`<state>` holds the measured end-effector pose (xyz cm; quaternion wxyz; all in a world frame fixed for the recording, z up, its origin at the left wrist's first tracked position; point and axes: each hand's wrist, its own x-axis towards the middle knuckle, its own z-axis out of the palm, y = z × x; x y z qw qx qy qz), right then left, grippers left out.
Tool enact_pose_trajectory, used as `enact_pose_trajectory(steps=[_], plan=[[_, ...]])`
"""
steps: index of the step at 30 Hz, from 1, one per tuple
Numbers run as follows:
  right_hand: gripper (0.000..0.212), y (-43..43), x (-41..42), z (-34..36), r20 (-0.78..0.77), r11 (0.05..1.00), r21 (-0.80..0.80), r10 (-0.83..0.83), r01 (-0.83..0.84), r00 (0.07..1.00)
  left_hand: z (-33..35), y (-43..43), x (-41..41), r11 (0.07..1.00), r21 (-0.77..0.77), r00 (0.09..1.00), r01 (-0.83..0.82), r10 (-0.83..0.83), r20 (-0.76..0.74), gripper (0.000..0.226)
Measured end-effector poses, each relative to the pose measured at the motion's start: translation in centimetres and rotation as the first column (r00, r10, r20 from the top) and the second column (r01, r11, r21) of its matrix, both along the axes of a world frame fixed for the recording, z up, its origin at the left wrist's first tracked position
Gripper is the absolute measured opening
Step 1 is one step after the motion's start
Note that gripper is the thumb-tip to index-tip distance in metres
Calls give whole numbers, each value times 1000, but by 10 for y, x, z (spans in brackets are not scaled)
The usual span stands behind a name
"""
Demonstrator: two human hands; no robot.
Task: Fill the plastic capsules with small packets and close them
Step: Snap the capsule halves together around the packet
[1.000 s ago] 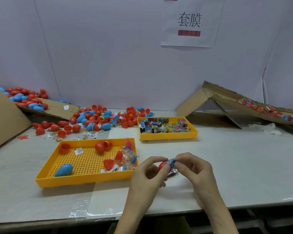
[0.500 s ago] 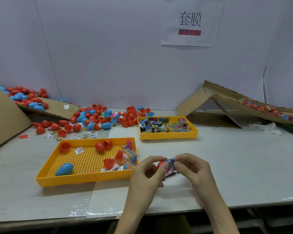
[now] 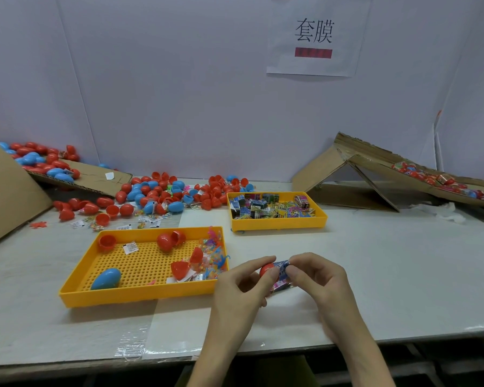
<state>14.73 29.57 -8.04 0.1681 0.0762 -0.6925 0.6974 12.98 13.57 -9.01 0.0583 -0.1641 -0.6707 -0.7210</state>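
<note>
Over the counter (image 3: pixel 375 275), just right of the near yellow tray (image 3: pixel 140 298), we see the hands close together, left hand (image 3: pixel 235 289) pinching a red capsule half (image 3: pixel 266 268), right hand (image 3: pixel 319 277) pinching a small packet (image 3: pixel 281 270) against it, likely to feed it in; mouth seemingly faces right, long axis unclear.

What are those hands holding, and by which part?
Left hand grips a red capsule by its side; right hand pinches a blue packet at its end.
</note>
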Motion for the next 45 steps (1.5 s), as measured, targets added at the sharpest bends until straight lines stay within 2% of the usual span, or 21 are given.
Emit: enact_pose_trajectory(steps=[5,9,13,16,25,30,41,45], plan=[[7,1,-2,-1,17,1000,-18,10,-9,1000,0,0,0,999,-46,999,-15,13,-29,26],[8,3,-2,-2,28,999,-23,41,-41,999,1,-1,1,998,-62,999,-18,16,-37,18],[6,3,-2,0,25,998,-9,68,-67,997,2,-1,1,997,-75,999,-21,17,-51,27],[7,2,-2,-1,27,998,23,62,-63,998,1,-2,1,996,-85,998,-41,36,-58,26],[10,2,-3,-2,36,999,-24,31,-30,999,1,-1,1,999,-32,1000,-21,21,-11,14],[29,4,-4,-4,47,996,-66,56,-53,997,2,-1,2,1000,-7,1000,-2,2,11,16],[23,4,-5,-5,28,995,-56,85,-83,996,1,-1,0,1000,-11,1000,-19,19,-1,16],[29,7,-6,-6,58,992,-77,102,-98,993,1,-1,1,1000,-5,1000,-18,18,-9,15]])
